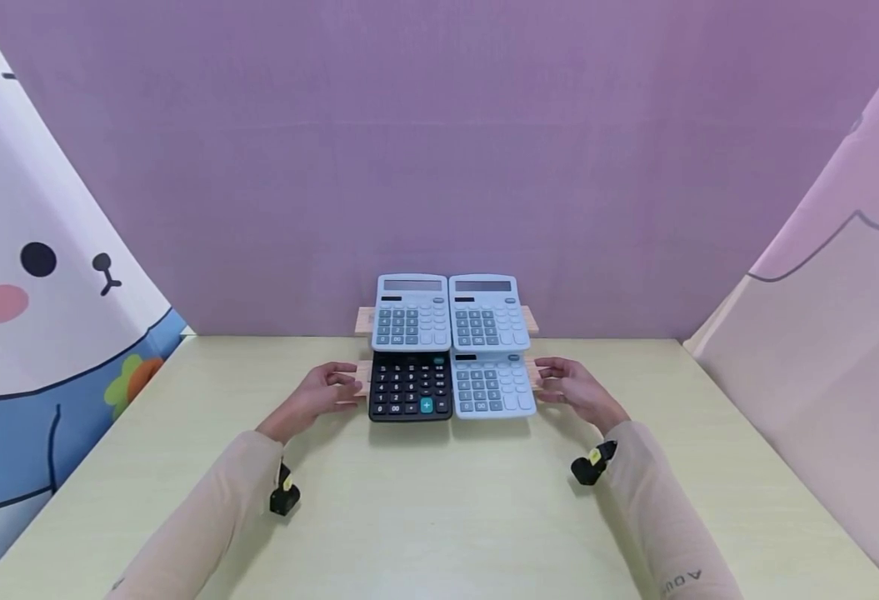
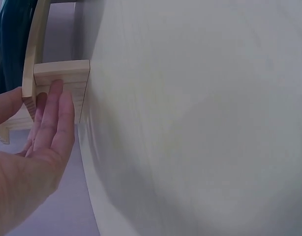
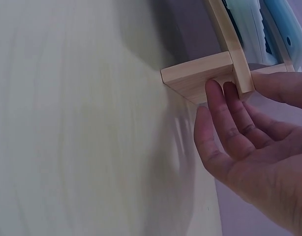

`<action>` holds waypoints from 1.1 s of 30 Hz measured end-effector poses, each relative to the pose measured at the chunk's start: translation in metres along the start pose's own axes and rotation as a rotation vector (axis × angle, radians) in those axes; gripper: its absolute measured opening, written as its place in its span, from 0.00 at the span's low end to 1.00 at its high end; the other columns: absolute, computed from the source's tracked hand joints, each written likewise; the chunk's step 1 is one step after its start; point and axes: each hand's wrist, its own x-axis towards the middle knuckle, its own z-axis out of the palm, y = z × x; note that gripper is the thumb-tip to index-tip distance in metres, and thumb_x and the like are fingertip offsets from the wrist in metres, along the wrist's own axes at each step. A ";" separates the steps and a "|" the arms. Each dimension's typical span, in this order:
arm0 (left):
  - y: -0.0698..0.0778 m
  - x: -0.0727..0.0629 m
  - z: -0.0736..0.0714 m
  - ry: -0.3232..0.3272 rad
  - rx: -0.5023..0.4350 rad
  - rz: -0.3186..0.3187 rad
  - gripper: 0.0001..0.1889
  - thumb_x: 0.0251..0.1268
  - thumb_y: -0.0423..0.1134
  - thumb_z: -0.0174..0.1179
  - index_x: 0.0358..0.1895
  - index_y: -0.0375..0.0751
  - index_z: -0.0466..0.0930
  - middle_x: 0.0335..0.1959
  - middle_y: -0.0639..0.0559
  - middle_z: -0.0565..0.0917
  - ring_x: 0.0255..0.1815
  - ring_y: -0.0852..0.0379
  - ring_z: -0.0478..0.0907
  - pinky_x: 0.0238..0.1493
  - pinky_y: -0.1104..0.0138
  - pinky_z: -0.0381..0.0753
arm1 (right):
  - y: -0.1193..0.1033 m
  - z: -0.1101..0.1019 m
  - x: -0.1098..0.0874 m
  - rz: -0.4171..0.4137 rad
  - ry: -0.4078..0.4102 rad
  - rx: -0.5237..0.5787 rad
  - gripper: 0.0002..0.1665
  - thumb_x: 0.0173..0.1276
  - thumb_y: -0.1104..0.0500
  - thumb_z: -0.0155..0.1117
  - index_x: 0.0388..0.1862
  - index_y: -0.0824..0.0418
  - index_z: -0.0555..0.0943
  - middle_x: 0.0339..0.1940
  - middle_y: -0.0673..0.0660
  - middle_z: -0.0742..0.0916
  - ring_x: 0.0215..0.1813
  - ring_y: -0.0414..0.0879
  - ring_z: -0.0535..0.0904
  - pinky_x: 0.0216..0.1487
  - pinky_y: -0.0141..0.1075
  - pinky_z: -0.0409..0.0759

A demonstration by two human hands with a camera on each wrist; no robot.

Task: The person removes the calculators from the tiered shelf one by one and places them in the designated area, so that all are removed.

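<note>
A light wooden stepped rack (image 1: 365, 321) bears two rows of calculators. Its back row carries a pale blue calculator (image 1: 412, 312) on the left and another pale blue calculator (image 1: 488, 312) on the right. In front lie a black calculator (image 1: 410, 387) with one teal key and a third pale blue calculator (image 1: 492, 387); the upper row covers their tops. My left hand (image 1: 327, 389) pinches the lower board's left end, thumb on one face and fingers behind, as the left wrist view shows. At the right end my right hand (image 3: 259, 142) pinches the board likewise.
The rack is at the back of a pale wood-look table (image 1: 424, 508), near a purple backdrop (image 1: 439, 150). Printed cloth panels flank it: a cartoon panel (image 1: 34, 333) at left and a pink and cream panel (image 1: 836, 350) at right.
</note>
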 end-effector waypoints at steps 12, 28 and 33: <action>-0.002 0.003 -0.004 -0.024 -0.007 -0.010 0.27 0.63 0.32 0.54 0.64 0.33 0.56 0.60 0.35 0.66 0.50 0.49 0.77 0.54 0.58 0.81 | 0.001 -0.006 -0.002 -0.006 -0.054 0.019 0.32 0.64 0.72 0.45 0.67 0.72 0.54 0.51 0.64 0.71 0.45 0.45 0.76 0.61 0.52 0.74; -0.002 0.002 -0.002 -0.027 0.000 0.019 0.27 0.65 0.32 0.53 0.64 0.30 0.55 0.59 0.34 0.66 0.49 0.50 0.78 0.53 0.59 0.81 | -0.010 -0.013 -0.007 0.003 0.007 0.029 0.32 0.63 0.71 0.50 0.66 0.73 0.55 0.64 0.73 0.65 0.61 0.63 0.68 0.65 0.54 0.69; -0.001 0.001 0.000 -0.016 0.007 0.021 0.26 0.65 0.32 0.53 0.64 0.30 0.56 0.58 0.34 0.67 0.49 0.49 0.78 0.52 0.59 0.82 | -0.017 -0.015 -0.009 -0.020 0.019 -0.009 0.29 0.65 0.69 0.49 0.65 0.71 0.58 0.56 0.65 0.74 0.54 0.50 0.76 0.64 0.52 0.71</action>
